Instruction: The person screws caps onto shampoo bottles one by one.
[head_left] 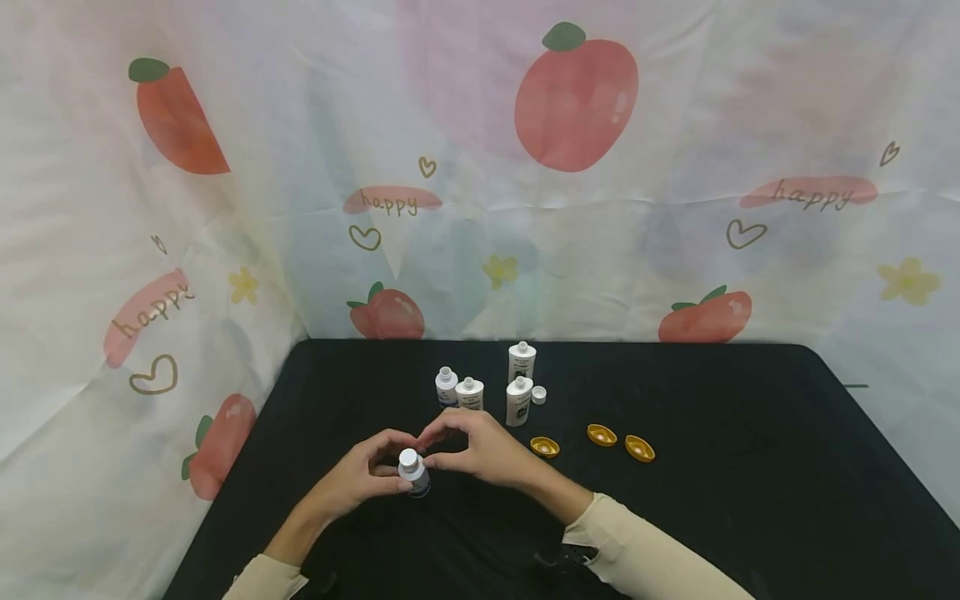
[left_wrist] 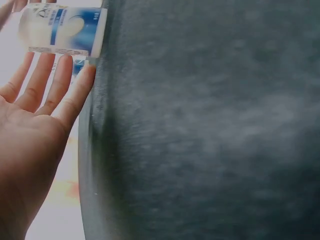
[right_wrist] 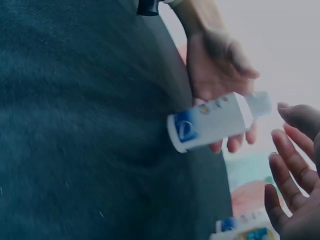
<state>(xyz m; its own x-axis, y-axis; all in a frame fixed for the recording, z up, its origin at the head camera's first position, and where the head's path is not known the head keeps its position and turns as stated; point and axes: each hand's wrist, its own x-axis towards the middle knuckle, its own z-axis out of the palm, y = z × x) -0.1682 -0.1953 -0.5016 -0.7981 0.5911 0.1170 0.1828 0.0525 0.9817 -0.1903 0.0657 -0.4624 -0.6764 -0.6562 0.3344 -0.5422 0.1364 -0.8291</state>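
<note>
White and blue-labelled, the capped bottle at the frame's lower centre is what I have the left hand gripping, right hand relaxed beside it, and since four bottles mid-frame look uncapped, I judge this one remains to open.

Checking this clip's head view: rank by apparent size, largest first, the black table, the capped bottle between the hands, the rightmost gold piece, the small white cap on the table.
1. Black table
2. Capped bottle
3. Rightmost gold piece
4. Small white cap
</note>
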